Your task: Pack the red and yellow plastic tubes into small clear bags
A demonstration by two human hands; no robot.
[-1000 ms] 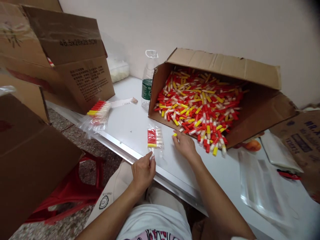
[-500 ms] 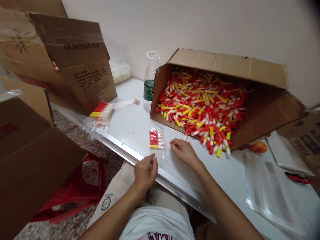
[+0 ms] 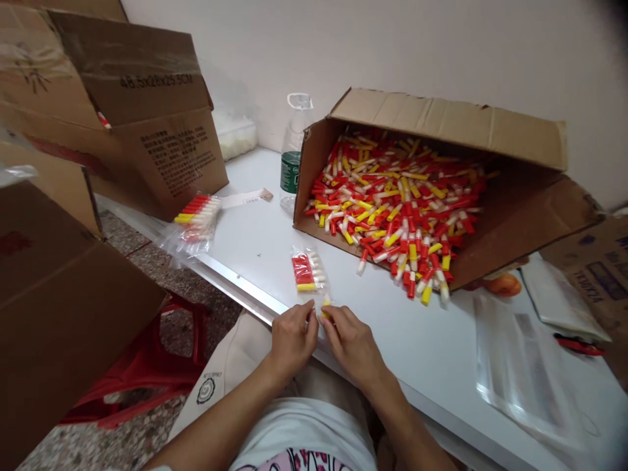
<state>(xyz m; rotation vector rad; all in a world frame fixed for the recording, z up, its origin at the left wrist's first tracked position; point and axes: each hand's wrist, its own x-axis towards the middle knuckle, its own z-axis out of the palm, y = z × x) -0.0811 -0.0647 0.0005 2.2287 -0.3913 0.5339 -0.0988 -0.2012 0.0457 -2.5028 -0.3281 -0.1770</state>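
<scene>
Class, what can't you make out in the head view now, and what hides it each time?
All from the head view:
Whether the left hand holds anything: its curled fingers hide it.
The near end of the yellow tube: behind the right hand's fingers.
How many tubes fill the open box: upper ones cover others.
Small print on the left carton: blurred.
The right carton: cut off by the right edge.

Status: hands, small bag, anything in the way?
Right hand pinching a yellow-ended piece; left hand beside it, hold unclear. Small bag flat on table, red- and yellow-ended pieces inside. Open carton beyond, not between hands and bag.
</scene>
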